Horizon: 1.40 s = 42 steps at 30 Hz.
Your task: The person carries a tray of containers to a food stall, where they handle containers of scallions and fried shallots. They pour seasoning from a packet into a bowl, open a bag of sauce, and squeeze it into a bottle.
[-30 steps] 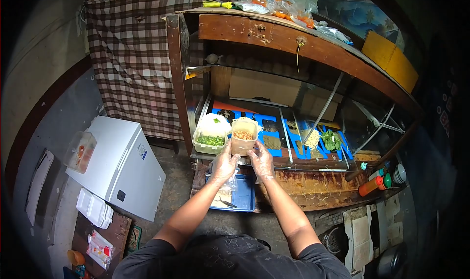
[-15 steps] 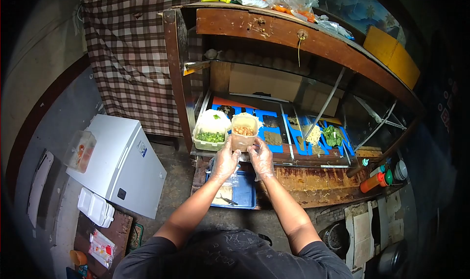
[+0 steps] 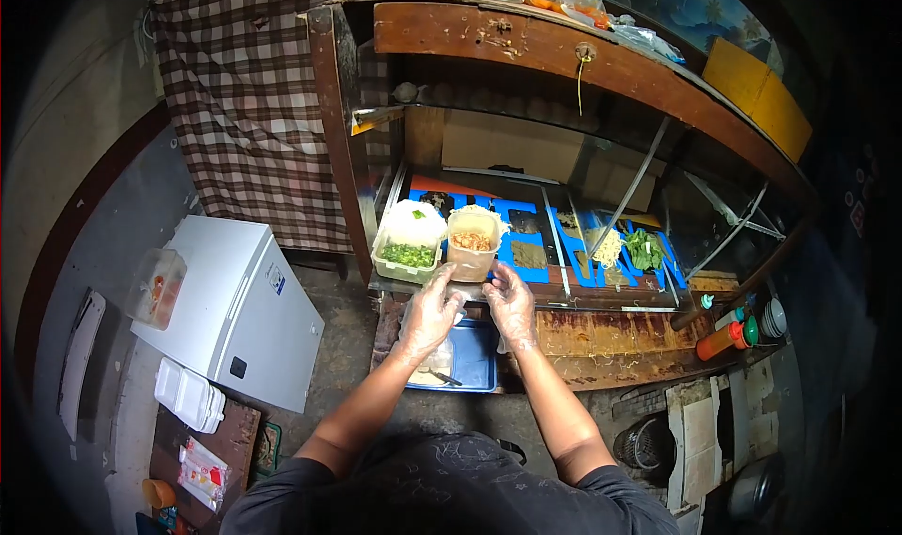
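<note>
A clear plastic tub (image 3: 473, 263) with brown, crumbly bits inside stands at the front left edge of the display case, slightly tilted in this view. My left hand (image 3: 431, 315), in a thin clear plastic glove, is at its lower left corner with the fingers apart. On the other side my right hand (image 3: 512, 308), gloved the same way, is open with fingertips right at the tub's lower right edge. Touching the tub's left side is a pale container (image 3: 406, 270) of chopped green leaves, with a white heap behind them.
The wooden display case (image 3: 526, 37) holds noodles (image 3: 607, 248) and green leaves (image 3: 644, 249) on a blue-lettered surface. Below my hands lies a blue tray (image 3: 484, 352) with a knife. A white freezer (image 3: 225, 300) stands left; orange bottles (image 3: 720, 341) are at right.
My hands have drawn down and apart from the sides of the tub, the right one turning outward. The tub stays beside the pale container. The view has shifted slightly.
</note>
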Each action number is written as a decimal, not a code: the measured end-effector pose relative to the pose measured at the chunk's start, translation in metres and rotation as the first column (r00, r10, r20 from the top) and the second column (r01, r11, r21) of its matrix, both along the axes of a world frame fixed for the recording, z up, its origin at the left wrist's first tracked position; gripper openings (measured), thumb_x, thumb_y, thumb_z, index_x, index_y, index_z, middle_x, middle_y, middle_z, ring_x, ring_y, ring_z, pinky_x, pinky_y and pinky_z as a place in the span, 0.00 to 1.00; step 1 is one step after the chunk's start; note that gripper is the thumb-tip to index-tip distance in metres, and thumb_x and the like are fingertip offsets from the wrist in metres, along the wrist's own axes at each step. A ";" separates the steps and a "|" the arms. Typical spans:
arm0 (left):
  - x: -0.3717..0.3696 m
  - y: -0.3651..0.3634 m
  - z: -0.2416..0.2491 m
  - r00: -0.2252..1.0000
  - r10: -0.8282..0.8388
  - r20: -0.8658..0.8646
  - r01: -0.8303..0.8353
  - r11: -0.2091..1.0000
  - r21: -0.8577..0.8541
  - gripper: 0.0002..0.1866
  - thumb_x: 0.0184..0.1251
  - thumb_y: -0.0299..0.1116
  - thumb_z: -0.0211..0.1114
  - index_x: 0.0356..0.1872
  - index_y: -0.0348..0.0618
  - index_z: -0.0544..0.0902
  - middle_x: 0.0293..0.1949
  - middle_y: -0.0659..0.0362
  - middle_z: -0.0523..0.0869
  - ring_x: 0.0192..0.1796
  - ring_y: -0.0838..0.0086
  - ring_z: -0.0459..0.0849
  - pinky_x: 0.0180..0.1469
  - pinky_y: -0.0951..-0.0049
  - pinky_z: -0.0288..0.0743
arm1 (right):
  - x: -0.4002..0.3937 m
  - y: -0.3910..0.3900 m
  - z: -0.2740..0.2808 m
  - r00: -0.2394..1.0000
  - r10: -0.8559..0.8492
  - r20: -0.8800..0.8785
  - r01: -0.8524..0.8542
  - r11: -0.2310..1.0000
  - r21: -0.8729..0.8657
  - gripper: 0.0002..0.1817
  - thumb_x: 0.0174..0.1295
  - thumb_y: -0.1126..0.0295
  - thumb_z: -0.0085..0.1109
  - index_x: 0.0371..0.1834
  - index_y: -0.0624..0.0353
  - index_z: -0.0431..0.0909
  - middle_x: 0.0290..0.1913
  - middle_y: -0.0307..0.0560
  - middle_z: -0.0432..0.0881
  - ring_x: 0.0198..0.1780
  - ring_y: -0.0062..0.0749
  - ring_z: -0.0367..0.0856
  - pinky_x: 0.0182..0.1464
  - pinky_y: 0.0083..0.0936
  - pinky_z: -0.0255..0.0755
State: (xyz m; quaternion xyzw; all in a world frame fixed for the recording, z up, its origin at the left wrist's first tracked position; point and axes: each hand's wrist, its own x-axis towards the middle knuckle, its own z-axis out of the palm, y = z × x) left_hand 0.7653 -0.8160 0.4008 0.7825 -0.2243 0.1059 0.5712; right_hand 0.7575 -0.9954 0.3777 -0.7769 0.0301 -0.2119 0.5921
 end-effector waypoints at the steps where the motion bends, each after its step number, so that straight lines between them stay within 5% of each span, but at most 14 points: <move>1: -0.002 0.000 0.000 1.000 -0.002 -0.012 0.002 0.999 -0.053 0.24 0.66 0.30 0.63 0.63 0.36 0.75 0.62 0.41 0.78 0.65 0.50 0.77 0.66 0.61 0.70 | -0.002 0.000 -0.001 1.000 -0.014 -0.009 0.014 1.000 -0.002 0.28 0.62 0.75 0.65 0.66 0.66 0.71 0.61 0.53 0.79 0.56 0.33 0.81 0.59 0.27 0.77; 4: -0.015 0.010 0.017 0.999 -0.030 0.034 0.030 0.999 0.014 0.23 0.67 0.24 0.64 0.63 0.34 0.75 0.61 0.46 0.80 0.61 0.64 0.81 0.63 0.66 0.77 | -0.009 -0.001 -0.001 1.000 -0.018 0.008 0.018 1.000 -0.019 0.27 0.62 0.75 0.65 0.65 0.65 0.72 0.62 0.53 0.79 0.58 0.34 0.81 0.60 0.28 0.77; 7: -0.030 0.019 0.030 0.999 -0.050 -0.021 0.048 0.996 -0.077 0.20 0.66 0.24 0.65 0.59 0.34 0.79 0.59 0.48 0.82 0.58 0.66 0.83 0.59 0.68 0.79 | -0.021 0.001 0.008 1.000 -0.027 0.006 0.027 0.994 -0.102 0.27 0.61 0.74 0.66 0.64 0.66 0.73 0.62 0.55 0.79 0.59 0.37 0.81 0.61 0.30 0.76; 12: -0.031 0.043 0.012 0.998 0.042 0.036 -0.041 0.998 -0.048 0.19 0.62 0.22 0.67 0.56 0.33 0.81 0.57 0.49 0.83 0.57 0.67 0.83 0.58 0.70 0.79 | -0.038 0.006 0.017 0.997 -0.027 0.071 0.039 0.983 -0.178 0.25 0.61 0.71 0.67 0.61 0.65 0.76 0.60 0.56 0.80 0.61 0.42 0.80 0.62 0.33 0.75; 15: -0.038 0.054 0.014 0.989 0.123 0.086 -0.116 0.990 -0.079 0.18 0.60 0.26 0.68 0.52 0.37 0.82 0.51 0.46 0.85 0.54 0.57 0.85 0.55 0.66 0.80 | -0.050 0.008 0.019 0.996 -0.013 0.094 0.036 0.969 -0.246 0.23 0.59 0.70 0.68 0.58 0.63 0.77 0.59 0.56 0.81 0.61 0.46 0.80 0.62 0.35 0.74; 23: -0.044 0.097 -0.032 0.973 0.221 0.067 -0.225 0.972 0.064 0.20 0.59 0.26 0.69 0.53 0.36 0.81 0.54 0.48 0.84 0.55 0.57 0.85 0.56 0.64 0.79 | -0.078 0.017 0.007 0.999 0.042 0.001 -0.039 0.936 -0.349 0.17 0.56 0.70 0.69 0.49 0.60 0.83 0.55 0.53 0.83 0.57 0.48 0.81 0.59 0.35 0.75; 32: -0.057 0.105 -0.049 0.959 0.192 -0.207 -0.169 0.977 0.127 0.24 0.58 0.29 0.71 0.57 0.38 0.79 0.55 0.49 0.84 0.50 0.60 0.86 0.51 0.64 0.81 | -0.083 0.024 -0.028 0.978 0.082 -0.192 -0.152 0.910 -0.385 0.18 0.55 0.66 0.69 0.48 0.59 0.84 0.53 0.52 0.83 0.56 0.48 0.81 0.60 0.36 0.75; 38: -0.057 0.105 -0.075 0.975 0.171 -0.139 -0.146 0.974 0.174 0.23 0.56 0.31 0.72 0.54 0.38 0.81 0.47 0.48 0.86 0.41 0.60 0.87 0.45 0.64 0.80 | -0.083 0.030 -0.037 0.941 0.098 -0.325 -0.227 0.894 -0.386 0.18 0.54 0.65 0.69 0.49 0.57 0.84 0.52 0.53 0.83 0.54 0.50 0.81 0.58 0.37 0.75; 42: -0.060 0.106 -0.085 0.969 0.158 -0.188 -0.120 0.973 0.197 0.21 0.56 0.31 0.72 0.53 0.38 0.82 0.44 0.48 0.86 0.37 0.61 0.86 0.42 0.64 0.80 | -0.081 0.032 -0.063 0.962 0.100 -0.253 -0.204 0.879 -0.431 0.19 0.54 0.65 0.69 0.50 0.57 0.84 0.50 0.54 0.83 0.51 0.48 0.82 0.56 0.36 0.75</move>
